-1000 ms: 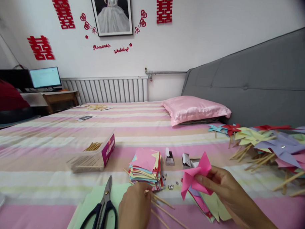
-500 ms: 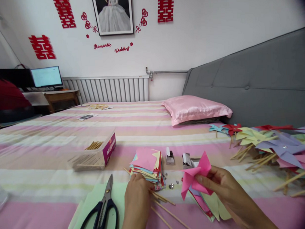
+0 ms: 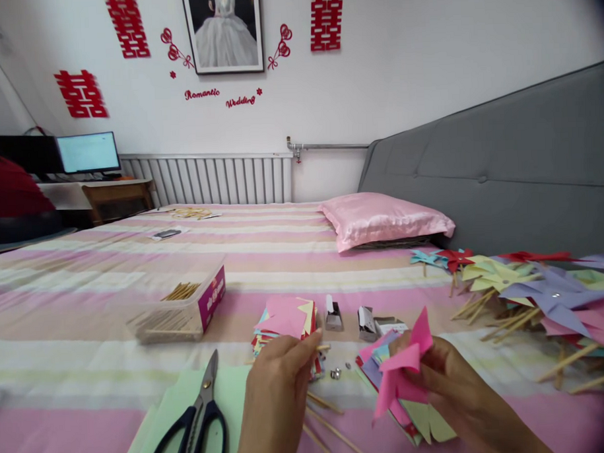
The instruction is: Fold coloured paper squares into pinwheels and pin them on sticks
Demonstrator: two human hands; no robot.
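Observation:
My right hand [image 3: 446, 380] pinches a bright pink paper pinwheel [image 3: 399, 375] by its folded middle, above a pile of coloured paper pieces [image 3: 369, 369]. Fingers closed, my left hand [image 3: 280, 379] holds a thin wooden stick [image 3: 325, 348] whose end shows past the fingertips. Just beyond that hand is a stack of coloured paper squares [image 3: 285, 317], partly covered by it. Several loose sticks [image 3: 333, 427] lie between the hands. Small metal fasteners [image 3: 335, 373] are scattered on the striped bedspread [image 3: 264, 267].
Scissors [image 3: 204, 408] rest on green paper [image 3: 176, 396] at the left. Behind them stands a plastic box of sticks [image 3: 171, 317]. Two small open cartons [image 3: 333, 314] sit beyond the fasteners. Finished pinwheels [image 3: 556, 290] are heaped at right, near a pink pillow [image 3: 385, 217]. A person in red [image 3: 10, 184] sits far left.
My left hand has come up and right from beside the paper stack, now with a stick in its fingers. My right hand has tilted the pinwheel and moved slightly right.

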